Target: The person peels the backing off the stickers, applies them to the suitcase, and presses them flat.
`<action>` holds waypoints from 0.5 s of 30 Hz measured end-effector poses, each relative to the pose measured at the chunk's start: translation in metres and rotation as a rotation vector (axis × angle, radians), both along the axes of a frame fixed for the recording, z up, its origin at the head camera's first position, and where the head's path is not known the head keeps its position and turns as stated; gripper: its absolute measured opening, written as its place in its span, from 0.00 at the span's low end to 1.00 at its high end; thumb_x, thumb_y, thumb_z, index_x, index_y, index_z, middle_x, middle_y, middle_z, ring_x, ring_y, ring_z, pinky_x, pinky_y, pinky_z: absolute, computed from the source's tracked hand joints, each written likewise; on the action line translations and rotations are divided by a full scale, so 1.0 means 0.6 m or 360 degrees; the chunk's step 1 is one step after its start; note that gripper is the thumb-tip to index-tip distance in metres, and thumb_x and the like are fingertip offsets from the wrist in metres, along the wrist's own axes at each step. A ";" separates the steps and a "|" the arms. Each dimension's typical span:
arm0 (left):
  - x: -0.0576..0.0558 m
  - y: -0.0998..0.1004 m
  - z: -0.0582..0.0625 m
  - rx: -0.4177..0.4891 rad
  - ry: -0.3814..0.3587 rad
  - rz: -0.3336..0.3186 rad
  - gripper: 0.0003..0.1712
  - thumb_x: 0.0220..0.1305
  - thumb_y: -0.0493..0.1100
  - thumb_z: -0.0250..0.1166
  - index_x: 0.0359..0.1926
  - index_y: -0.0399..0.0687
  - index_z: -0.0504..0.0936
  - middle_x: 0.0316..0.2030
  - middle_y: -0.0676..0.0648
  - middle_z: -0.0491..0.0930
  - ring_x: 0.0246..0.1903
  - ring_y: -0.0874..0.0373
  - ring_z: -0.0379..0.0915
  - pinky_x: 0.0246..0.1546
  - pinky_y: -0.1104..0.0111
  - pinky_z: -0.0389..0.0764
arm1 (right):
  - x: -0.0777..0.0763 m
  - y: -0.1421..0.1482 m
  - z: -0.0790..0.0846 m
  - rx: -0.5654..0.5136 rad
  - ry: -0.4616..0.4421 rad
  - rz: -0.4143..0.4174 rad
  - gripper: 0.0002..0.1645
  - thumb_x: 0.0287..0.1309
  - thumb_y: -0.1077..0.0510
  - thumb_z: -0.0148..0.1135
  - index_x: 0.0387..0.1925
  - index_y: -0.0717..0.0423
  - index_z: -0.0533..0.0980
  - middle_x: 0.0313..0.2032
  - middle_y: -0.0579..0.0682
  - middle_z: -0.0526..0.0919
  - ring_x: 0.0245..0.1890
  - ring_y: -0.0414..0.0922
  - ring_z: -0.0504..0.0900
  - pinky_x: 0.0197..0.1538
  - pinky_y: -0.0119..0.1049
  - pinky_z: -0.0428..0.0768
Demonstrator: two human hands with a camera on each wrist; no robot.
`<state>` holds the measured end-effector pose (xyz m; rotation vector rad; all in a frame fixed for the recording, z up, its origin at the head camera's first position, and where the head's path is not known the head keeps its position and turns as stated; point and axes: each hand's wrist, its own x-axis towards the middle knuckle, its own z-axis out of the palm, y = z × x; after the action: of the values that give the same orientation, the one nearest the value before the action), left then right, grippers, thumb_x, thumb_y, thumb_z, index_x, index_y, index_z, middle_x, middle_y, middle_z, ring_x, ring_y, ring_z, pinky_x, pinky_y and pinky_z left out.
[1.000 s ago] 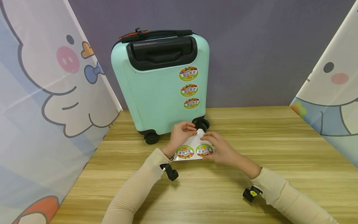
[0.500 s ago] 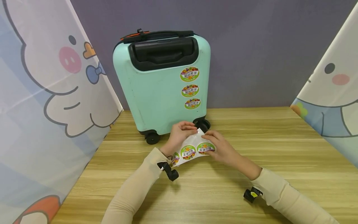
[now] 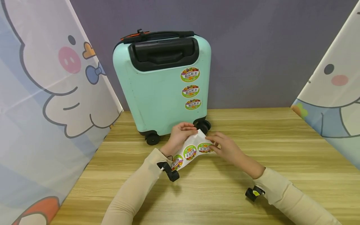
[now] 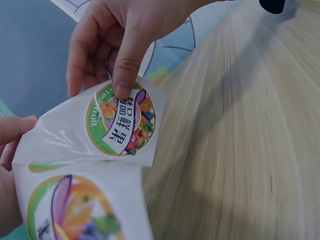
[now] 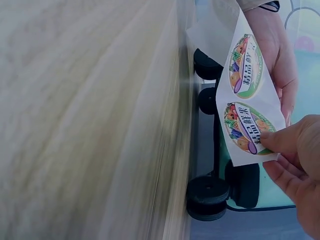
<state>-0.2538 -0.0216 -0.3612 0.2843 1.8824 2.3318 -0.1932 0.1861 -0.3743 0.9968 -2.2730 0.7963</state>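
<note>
A white sheet of round fruit stickers [image 3: 189, 141] hangs bent between both hands, in front of a mint-green suitcase [image 3: 157, 100]. My left hand [image 3: 177, 137] pinches the sheet's upper edge near the suitcase's right wheel. At the sheet's right end is my right hand [image 3: 226, 148]. In the right wrist view its thumb [image 5: 290, 140] lies on the end sticker [image 5: 246, 127], with fingers behind the sheet. Each sticker carries printed fruit and characters. The left wrist view shows the sheet creased between two stickers, with the right thumb [image 4: 125, 75] at the upper sticker's edge [image 4: 121, 120].
The suitcase stands upright on a wood-grain table [image 3: 213, 193], with three matching stickers [image 3: 190, 91] down its right side. Black wheels [image 3: 152, 139] support it. A grey wall [image 3: 253, 56] rises behind, and cartoon-print cloths [image 3: 33, 125] flank the table.
The sheet has bent and turned, its left part dropping toward the left wrist so another sticker shows. My right hand has shifted slightly right along the sheet's end; the left has barely moved.
</note>
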 end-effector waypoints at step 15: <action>0.006 -0.007 -0.003 -0.0608 0.0522 -0.0162 0.11 0.62 0.28 0.66 0.47 0.31 0.84 0.42 0.41 0.86 0.43 0.54 0.83 0.43 0.71 0.81 | 0.000 0.008 0.016 0.0031 -0.0165 -0.0036 0.15 0.49 0.78 0.68 0.40 0.66 0.83 0.34 0.54 0.85 0.26 0.38 0.76 0.27 0.30 0.76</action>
<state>-0.2504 -0.0260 -0.3631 0.7310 2.3451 1.8967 -0.1930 0.1909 -0.3650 0.9570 -2.3801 0.8353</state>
